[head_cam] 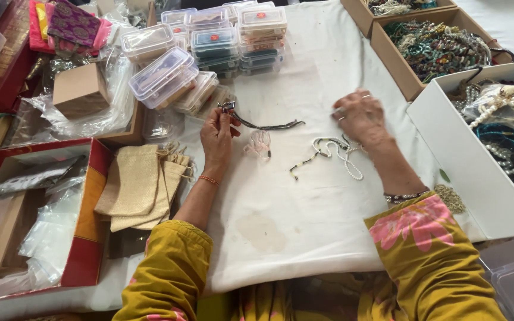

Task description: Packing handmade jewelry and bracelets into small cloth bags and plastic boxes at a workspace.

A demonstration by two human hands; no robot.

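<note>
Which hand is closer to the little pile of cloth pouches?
Left. The left hand, holding a dark cord, is just right of the beige pouches. The right hand is much farther right, across the white cloth, by a beaded necklace.

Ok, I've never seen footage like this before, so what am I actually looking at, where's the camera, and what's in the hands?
There is no machine here: a person in yellow sleeves works with bare hands, filmed by one camera worn on the head and looking down. The left hand pinches a dark cord with a small metal piece at its upper end. The right hand rests on the white cloth, fingers curled; whether it grips anything is unclear. Between the hands lie a beaded strand and a small clear pouch. Stacked clear plastic boxes sit beyond, burlap pouches to the left, and cardboard boxes of beads to the right.
</note>
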